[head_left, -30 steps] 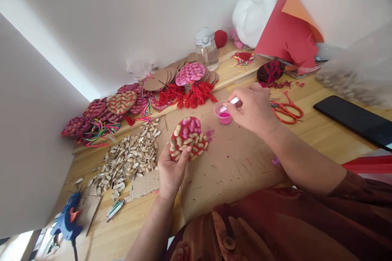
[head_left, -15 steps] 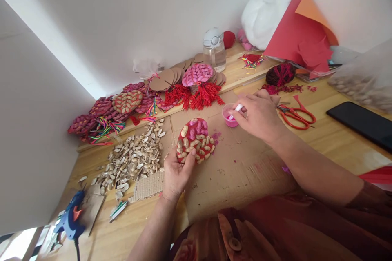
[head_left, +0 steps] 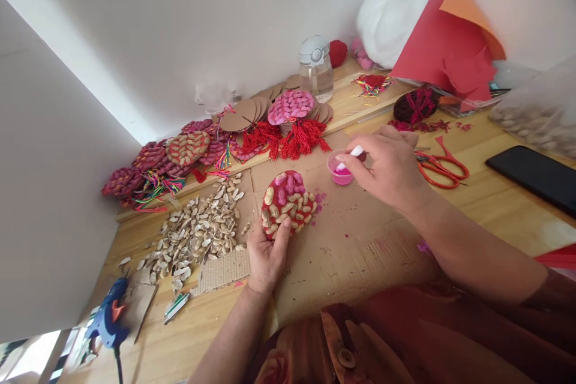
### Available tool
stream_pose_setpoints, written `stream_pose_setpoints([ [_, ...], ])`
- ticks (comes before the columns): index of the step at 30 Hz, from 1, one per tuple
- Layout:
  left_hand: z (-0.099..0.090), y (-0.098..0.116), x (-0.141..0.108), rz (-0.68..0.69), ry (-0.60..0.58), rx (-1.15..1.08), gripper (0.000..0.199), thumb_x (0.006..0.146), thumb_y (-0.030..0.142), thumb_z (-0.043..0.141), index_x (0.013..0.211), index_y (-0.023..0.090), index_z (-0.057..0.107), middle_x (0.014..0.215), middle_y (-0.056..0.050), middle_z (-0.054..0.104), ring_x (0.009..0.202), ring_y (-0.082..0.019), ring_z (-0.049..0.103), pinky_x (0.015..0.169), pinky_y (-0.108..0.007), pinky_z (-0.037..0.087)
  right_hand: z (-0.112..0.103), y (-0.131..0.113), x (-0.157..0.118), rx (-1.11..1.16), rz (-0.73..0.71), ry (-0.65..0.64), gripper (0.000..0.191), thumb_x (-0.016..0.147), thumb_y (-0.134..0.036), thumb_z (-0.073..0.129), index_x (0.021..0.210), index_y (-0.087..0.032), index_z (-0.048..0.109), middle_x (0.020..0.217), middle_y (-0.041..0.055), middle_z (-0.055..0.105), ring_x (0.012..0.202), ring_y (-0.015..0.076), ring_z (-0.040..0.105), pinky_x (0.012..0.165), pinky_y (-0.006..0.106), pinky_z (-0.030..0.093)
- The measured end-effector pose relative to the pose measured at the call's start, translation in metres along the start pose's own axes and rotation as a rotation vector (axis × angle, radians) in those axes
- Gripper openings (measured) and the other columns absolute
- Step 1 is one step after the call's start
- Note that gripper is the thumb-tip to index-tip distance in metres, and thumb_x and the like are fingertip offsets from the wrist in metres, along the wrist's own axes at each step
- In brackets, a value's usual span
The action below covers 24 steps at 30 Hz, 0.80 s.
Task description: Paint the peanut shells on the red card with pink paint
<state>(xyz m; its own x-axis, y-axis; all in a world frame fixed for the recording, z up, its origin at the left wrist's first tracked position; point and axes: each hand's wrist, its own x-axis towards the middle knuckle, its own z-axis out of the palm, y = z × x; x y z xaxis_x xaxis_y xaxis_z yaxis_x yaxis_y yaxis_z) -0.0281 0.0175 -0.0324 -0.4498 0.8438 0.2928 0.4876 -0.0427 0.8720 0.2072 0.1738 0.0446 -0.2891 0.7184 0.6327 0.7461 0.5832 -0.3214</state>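
My left hand (head_left: 269, 258) grips the lower edge of a round red disc (head_left: 265, 207) covered with peanut shells, thumb on top. A few shells near its top are painted pink (head_left: 290, 185); the others are plain tan. In my right hand (head_left: 387, 165), thumb and fingers pinch a small white stick (head_left: 357, 150). Its lower end is inside a clear plastic cup (head_left: 341, 174) of bright pink paint. Both disc and cup are over a brown cardboard sheet (head_left: 333, 264) with pink stains beside the disc.
Loose peanut shells (head_left: 202, 225) lie left, above a blue glue gun (head_left: 109, 315). Finished shell discs (head_left: 150, 156), cardboard circles (head_left: 240, 117) and red tassels (head_left: 301, 138) line the back near a water bottle (head_left: 315, 72). Orange-handled scissors (head_left: 443, 169) and a black phone (head_left: 533, 177) lie right.
The white stick is tilted differently in my right hand, its upper end now showing above the fingers. My left hand still holds the disc, nearly unmoved. The view has shifted slightly.
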Motion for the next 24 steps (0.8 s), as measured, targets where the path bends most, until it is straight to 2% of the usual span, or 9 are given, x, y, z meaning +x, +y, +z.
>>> stream_pose_setpoints([
  [5,0.001,-0.001,-0.002,0.001,-0.015,0.015,0.029,0.096,0.044,0.075,0.108,0.017,0.079,0.099,-0.01,0.085,0.086,-0.025,0.08,0.082,-0.036,0.064,0.002,0.003,-0.001,0.004,-0.104,0.095,0.027,0.096,-0.04,0.07,0.077,-0.022,0.066,0.067,0.0004,0.07,0.074,0.0214,0.061,0.08,0.04,0.03],
  [10,0.004,0.0,-0.004,0.024,-0.019,0.018,0.027,0.096,0.04,0.075,0.111,0.018,0.079,0.106,-0.01,0.085,0.095,-0.026,0.081,0.088,-0.037,0.064,-0.005,0.0,0.0,0.106,-0.11,0.266,0.017,0.096,-0.036,0.072,0.084,-0.023,0.072,0.073,0.001,0.075,0.07,0.0198,0.066,0.078,0.04,0.04],
  [12,0.004,0.002,-0.004,0.057,-0.007,0.037,0.025,0.096,0.038,0.075,0.11,0.018,0.08,0.108,-0.011,0.085,0.095,-0.026,0.081,0.088,-0.035,0.063,-0.011,-0.004,0.0,0.227,-0.059,0.28,0.017,0.097,-0.036,0.072,0.086,-0.024,0.073,0.074,0.0007,0.076,0.068,0.018,0.066,0.073,0.038,0.044],
  [15,0.004,0.009,-0.004,0.12,-0.019,0.073,0.022,0.097,0.034,0.074,0.11,0.018,0.08,0.107,-0.011,0.085,0.094,-0.025,0.081,0.086,-0.034,0.063,-0.018,-0.015,-0.002,0.523,0.045,0.309,0.017,0.099,-0.037,0.071,0.087,-0.025,0.07,0.071,-0.0009,0.073,0.062,0.0152,0.065,0.06,0.033,0.044],
  [18,0.004,0.017,-0.004,0.199,-0.044,0.089,0.02,0.098,0.027,0.071,0.115,0.018,0.079,0.107,-0.01,0.085,0.095,-0.024,0.081,0.086,-0.033,0.063,-0.023,-0.027,-0.006,0.771,0.042,0.285,0.015,0.099,-0.035,0.07,0.089,-0.025,0.069,0.068,-0.0027,0.069,0.058,0.0132,0.062,0.054,0.03,0.045],
  [22,0.006,0.023,-0.005,0.285,-0.037,0.133,0.015,0.098,0.025,0.07,0.108,0.019,0.08,0.1,-0.01,0.084,0.089,-0.023,0.081,0.081,-0.031,0.062,-0.026,-0.038,-0.016,0.758,-0.037,0.258,0.002,0.097,-0.029,0.072,0.098,-0.028,0.071,0.081,0.0004,0.073,0.066,0.0156,0.066,0.06,0.034,0.053],
  [24,0.006,0.025,-0.006,0.309,-0.035,0.166,0.011,0.097,0.024,0.07,0.102,0.019,0.079,0.093,-0.008,0.082,0.082,-0.021,0.079,0.076,-0.028,0.061,-0.026,-0.04,-0.02,0.737,-0.111,0.259,0.008,0.097,-0.026,0.072,0.104,-0.029,0.071,0.086,0.0011,0.076,0.071,0.0174,0.069,0.065,0.035,0.055],
])
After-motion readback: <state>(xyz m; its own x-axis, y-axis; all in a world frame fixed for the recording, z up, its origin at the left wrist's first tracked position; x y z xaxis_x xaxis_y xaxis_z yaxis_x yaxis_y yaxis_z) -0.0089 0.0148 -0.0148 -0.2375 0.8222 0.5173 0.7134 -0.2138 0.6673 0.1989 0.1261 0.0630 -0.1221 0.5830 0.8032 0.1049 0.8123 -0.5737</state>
